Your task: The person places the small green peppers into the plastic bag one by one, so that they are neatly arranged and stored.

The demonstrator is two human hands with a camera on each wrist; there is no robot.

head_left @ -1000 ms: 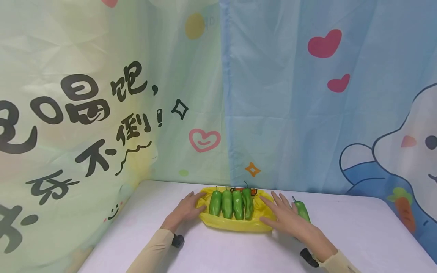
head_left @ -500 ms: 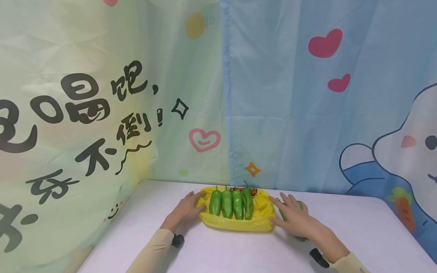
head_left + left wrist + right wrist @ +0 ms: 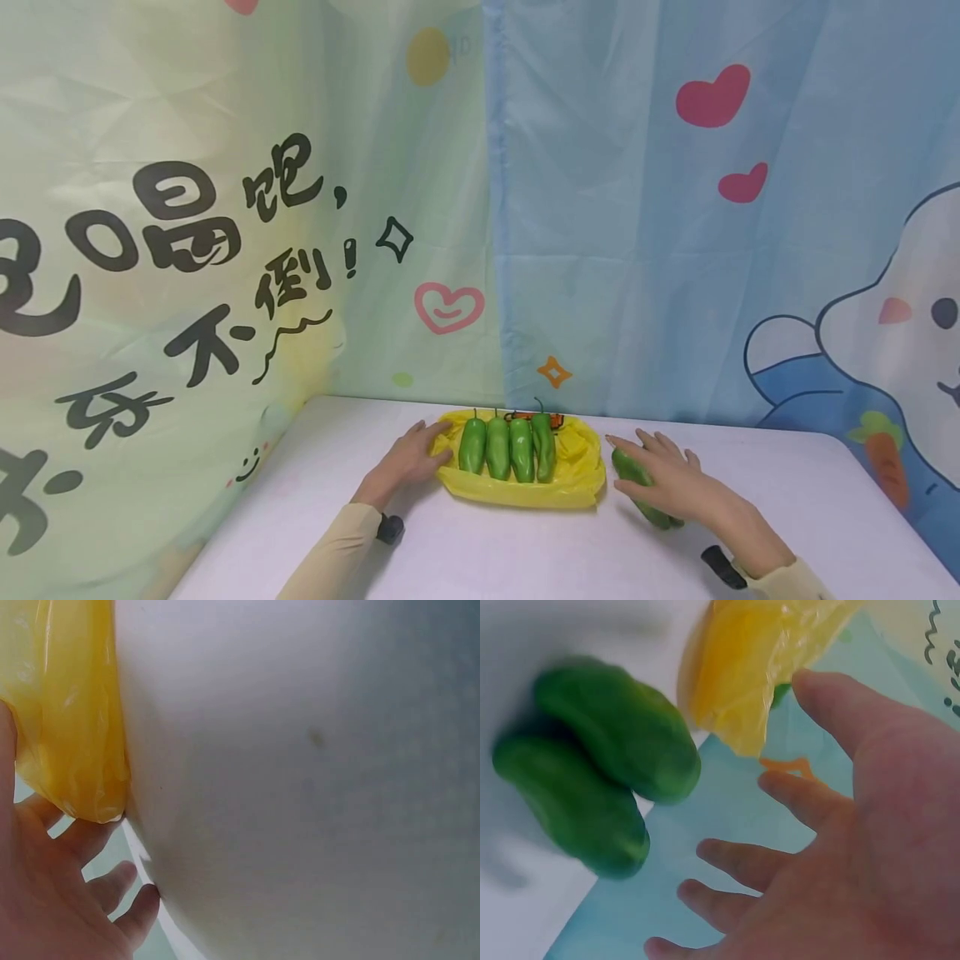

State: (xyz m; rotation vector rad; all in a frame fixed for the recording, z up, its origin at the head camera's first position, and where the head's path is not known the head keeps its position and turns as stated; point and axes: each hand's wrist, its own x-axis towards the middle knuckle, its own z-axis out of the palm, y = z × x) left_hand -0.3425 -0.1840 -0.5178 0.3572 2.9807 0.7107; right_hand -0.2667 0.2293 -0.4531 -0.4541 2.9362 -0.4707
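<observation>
A yellow plastic bag (image 3: 525,495) lies near the far edge of the table, its top side open and several green peppers (image 3: 498,450) side by side in it. My left hand (image 3: 405,460) touches the bag's left end, thumb and fingers apart; the left wrist view has fingers (image 3: 90,836) against the yellow plastic. Right of the bag, my right hand (image 3: 667,479) is spread over loose green peppers, partly hiding them in the head view. In the right wrist view, two peppers, a nearer pepper (image 3: 574,806) and a farther pepper (image 3: 622,727), lie together, apart from the straight fingers.
An orange and black printed patch (image 3: 555,421) shows at the bag's back rim. The white table (image 3: 480,558) ends at a printed cloth backdrop (image 3: 585,250), with another cloth (image 3: 187,333) along the left side.
My right hand has moved right, from the bag's right end to above the loose peppers, with the bag's right end now uncovered. The left hand and the bagged peppers stay put.
</observation>
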